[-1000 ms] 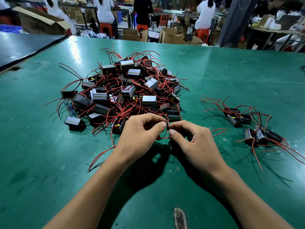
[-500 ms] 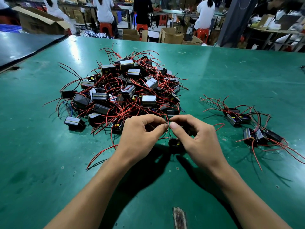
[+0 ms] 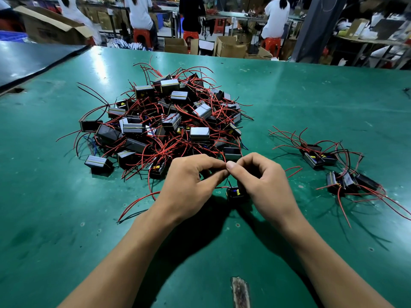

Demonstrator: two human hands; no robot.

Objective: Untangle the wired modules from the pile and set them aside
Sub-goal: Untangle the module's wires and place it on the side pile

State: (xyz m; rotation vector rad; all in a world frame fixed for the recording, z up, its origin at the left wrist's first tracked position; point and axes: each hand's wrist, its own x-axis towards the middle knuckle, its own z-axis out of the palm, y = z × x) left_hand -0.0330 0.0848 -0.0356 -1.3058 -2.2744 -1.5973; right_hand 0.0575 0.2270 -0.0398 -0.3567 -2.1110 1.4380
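A big tangled pile (image 3: 169,123) of small black modules with red wires lies on the green table (image 3: 66,218), just beyond my hands. My left hand (image 3: 189,185) and my right hand (image 3: 264,183) meet fingertip to fingertip at the pile's near edge, both pinching thin wire. One black module (image 3: 235,194) hangs or rests just below the fingertips, partly hidden by my right hand. Several separated modules (image 3: 333,167) with loose red wires lie to the right.
A worn patch (image 3: 240,292) marks the table near its front edge. A dark second table (image 3: 29,61) adjoins at the far left. Beyond the far edge stand cardboard boxes (image 3: 231,46), red stools and several people at benches.
Both hands have drawn slightly towards the pile and up. The module under my right hand has come into view below the fingertips.
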